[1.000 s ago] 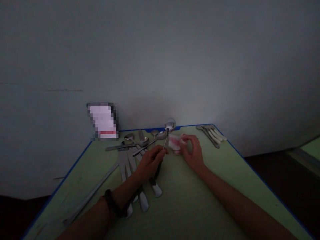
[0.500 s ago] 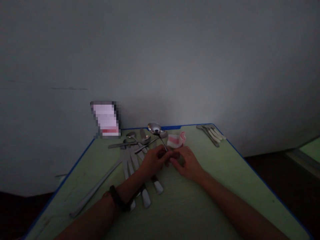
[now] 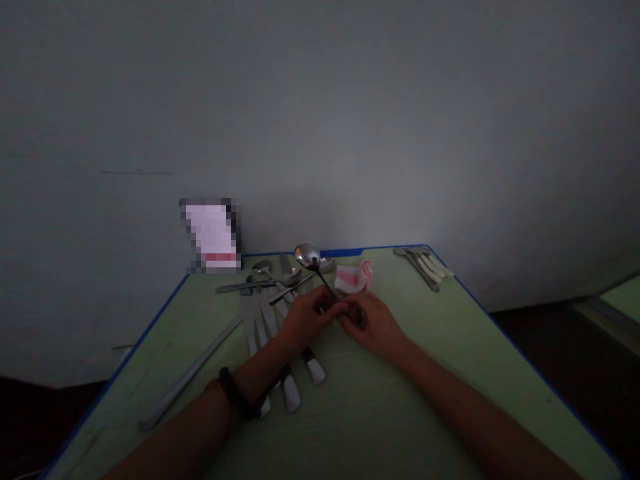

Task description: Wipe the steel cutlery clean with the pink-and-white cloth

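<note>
We've let go of the cloth (image 3: 353, 277), just below frame centre, freeing our right hand (image 3: 376, 328). It now joins our left hand (image 3: 305, 321) in gripping the spoon (image 3: 307, 255)

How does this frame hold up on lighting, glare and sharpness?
Head view: dim overall, with the floor nearly black; head view: small glints on the raised spoon; head view: the bright screen is pixelated; head view: fine detail is lost in shadow where the left hand meets the right hand.
</note>
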Motion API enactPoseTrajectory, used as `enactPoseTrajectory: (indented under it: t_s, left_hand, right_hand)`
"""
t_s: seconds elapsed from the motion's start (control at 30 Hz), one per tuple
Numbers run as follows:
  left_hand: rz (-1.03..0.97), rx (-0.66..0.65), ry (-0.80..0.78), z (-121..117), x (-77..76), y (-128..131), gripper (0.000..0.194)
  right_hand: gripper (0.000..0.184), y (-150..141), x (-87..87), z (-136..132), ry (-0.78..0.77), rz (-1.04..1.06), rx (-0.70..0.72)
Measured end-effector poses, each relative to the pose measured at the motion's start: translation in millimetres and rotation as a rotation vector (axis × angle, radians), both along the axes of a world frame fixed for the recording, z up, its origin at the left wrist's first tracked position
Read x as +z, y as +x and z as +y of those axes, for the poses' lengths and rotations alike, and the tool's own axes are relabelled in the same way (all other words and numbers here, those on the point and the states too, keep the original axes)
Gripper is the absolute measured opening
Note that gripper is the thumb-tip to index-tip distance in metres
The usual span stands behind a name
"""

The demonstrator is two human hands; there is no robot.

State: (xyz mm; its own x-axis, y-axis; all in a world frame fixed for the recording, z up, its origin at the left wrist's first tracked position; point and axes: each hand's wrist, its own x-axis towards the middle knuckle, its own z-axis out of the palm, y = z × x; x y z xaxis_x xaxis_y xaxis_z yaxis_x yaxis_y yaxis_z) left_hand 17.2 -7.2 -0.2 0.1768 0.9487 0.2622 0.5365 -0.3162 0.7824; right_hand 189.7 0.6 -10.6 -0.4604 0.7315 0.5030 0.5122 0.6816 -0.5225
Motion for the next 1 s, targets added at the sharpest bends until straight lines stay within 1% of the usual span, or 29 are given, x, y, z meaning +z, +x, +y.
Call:
enactPoseTrajectory:
  t_s: [0.17,0.27,0.37,0.47,0.6,0.77,0.87,0.93,1.0]
  left_hand:
    - [0.039,0.041,0.052,-0.3,2.0,0.7,0.029]
    - [0.027,0.05,0.058,-0.6,3.9,1.3,0.028]
    - [-0.007,0.04,0.057,-0.9,4.1,1.6,0.025]
    - [-0.04,0.023,0.063,-0.8,2.4,1.5,0.022]
    - [-0.046,0.014,0.066,-0.7,1.0,1.8,0.023]
    - [-0.012,0.008,0.067,-1.4,2.3,2.1,0.023]
    - [0.001,0.006,0.084,-1.9,1.3,1.9,0.023]
    - [0.015,0.006,0.096,-2.2,0.4,1.7,0.023]
    - [0.037,0.003,0.101,-2.6,0.1,1.8,0.023]
  right_hand:
    - [0.022,-1.4,-0.7,-1.1,0.029,-0.028,-0.017]
    - [0.026,-1.3,-0.6,-2.7,0.038,-0.001,-0.021]
    - [0.029,-0.7,0.2,-3.9,0.005,0.023,-0.033]
    - [0.026,-0.1,1.4,-4.0,-0.043,0.037,-0.061]
    - [0.022,0.8,2.7,-4.0,-0.125,0.107,-0.083]
    - [0.02,3.9,4.7,-0.2,-0.137,0.201,-0.135]
    - [0.022,13.2,9.8,10.1,-0.151,0.281,-0.224]
    - [0.027,26.0,15.3,20.8,-0.128,0.279,-0.348]
    - [0.031,44.1,21.3,32.8,-0.089,0.244,-0.442]
